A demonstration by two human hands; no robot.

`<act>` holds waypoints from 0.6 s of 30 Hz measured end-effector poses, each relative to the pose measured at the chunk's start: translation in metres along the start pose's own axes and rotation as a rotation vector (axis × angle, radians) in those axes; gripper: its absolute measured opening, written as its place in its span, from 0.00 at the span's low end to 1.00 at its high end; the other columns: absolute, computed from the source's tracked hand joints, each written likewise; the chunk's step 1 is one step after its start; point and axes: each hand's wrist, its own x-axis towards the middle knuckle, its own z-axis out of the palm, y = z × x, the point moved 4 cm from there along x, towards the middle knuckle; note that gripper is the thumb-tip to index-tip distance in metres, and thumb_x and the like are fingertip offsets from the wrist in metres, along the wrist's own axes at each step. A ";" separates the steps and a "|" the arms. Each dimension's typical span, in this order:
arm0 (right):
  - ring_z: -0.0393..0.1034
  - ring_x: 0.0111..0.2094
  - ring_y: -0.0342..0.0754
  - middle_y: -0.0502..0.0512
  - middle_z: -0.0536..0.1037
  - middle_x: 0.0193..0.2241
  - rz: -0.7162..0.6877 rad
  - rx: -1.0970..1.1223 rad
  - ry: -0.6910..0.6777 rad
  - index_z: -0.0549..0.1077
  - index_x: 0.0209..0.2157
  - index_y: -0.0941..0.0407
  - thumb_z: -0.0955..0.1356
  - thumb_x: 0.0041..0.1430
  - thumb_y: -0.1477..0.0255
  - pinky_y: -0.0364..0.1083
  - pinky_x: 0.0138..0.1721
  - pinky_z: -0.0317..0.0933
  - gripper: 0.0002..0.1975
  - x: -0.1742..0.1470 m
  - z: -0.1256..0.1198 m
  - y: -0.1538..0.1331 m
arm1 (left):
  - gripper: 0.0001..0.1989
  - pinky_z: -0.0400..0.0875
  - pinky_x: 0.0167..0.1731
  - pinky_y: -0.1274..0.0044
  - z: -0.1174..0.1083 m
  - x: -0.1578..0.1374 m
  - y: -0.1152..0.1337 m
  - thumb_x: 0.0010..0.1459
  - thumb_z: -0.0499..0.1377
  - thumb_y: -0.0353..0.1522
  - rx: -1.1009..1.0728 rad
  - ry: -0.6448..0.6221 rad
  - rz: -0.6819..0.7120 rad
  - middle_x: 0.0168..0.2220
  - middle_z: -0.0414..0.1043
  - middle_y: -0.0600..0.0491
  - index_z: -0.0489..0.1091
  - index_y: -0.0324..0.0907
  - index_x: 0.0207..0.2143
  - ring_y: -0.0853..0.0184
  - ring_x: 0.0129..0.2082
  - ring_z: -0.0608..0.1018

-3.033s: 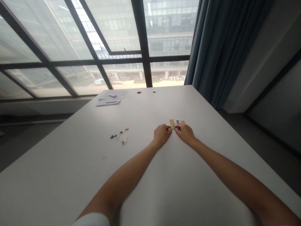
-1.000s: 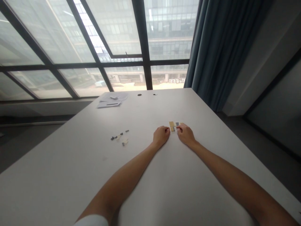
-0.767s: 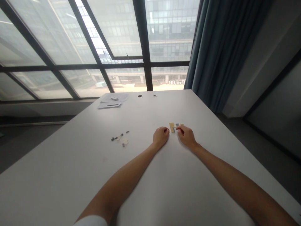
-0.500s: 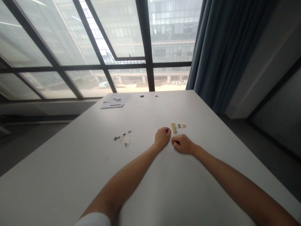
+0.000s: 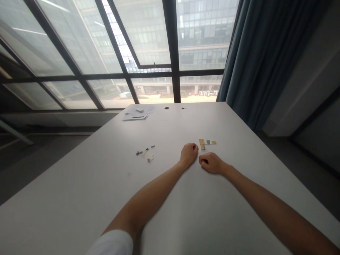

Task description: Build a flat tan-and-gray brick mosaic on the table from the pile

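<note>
My left hand [image 5: 189,154] rests on the white table with its fingers curled into a loose fist, and I see nothing in it. Just to its right lies my right hand [image 5: 211,163], also curled closed, with a dark gap inside the fingers and no object showing. The two hands are close but apart. Beyond them sits a flat L-shaped arrangement of tan, white and grey building-brick pieces [image 5: 202,141]; neither hand appears to touch it. To the left of my left hand several small dark grey and cream pieces [image 5: 143,152] lie scattered, too small to tell their exact kind.
The white table [image 5: 92,191] stretches to the windows. At its far left edge are paper sheets [image 5: 135,117] with a small white item [image 5: 139,110] on top. Two dark round spots, one a hole [image 5: 166,108], are near the far edge. A blue curtain [image 5: 247,71] hangs at right.
The camera has turned slightly left, so everything sits a little further right in view. Both hands stay in place on the table, fingers still curled; the pieces have not moved.
</note>
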 end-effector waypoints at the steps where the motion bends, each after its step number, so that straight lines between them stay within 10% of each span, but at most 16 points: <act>1: 0.66 0.25 0.44 0.50 0.77 0.23 0.002 0.000 -0.001 0.76 0.25 0.56 0.64 0.52 0.79 0.41 0.32 0.55 0.09 0.000 0.000 0.000 | 0.16 0.63 0.36 0.77 0.001 0.000 -0.001 0.63 0.52 0.33 0.000 0.000 -0.001 0.33 0.80 0.46 0.79 0.38 0.32 0.67 0.33 0.75; 18: 0.66 0.25 0.43 0.50 0.76 0.22 0.013 -0.001 0.010 0.76 0.25 0.56 0.64 0.53 0.79 0.41 0.32 0.56 0.09 0.000 -0.002 -0.002 | 0.16 0.63 0.37 0.76 0.003 0.001 -0.002 0.63 0.52 0.32 0.040 0.001 0.014 0.34 0.79 0.44 0.79 0.38 0.32 0.66 0.33 0.74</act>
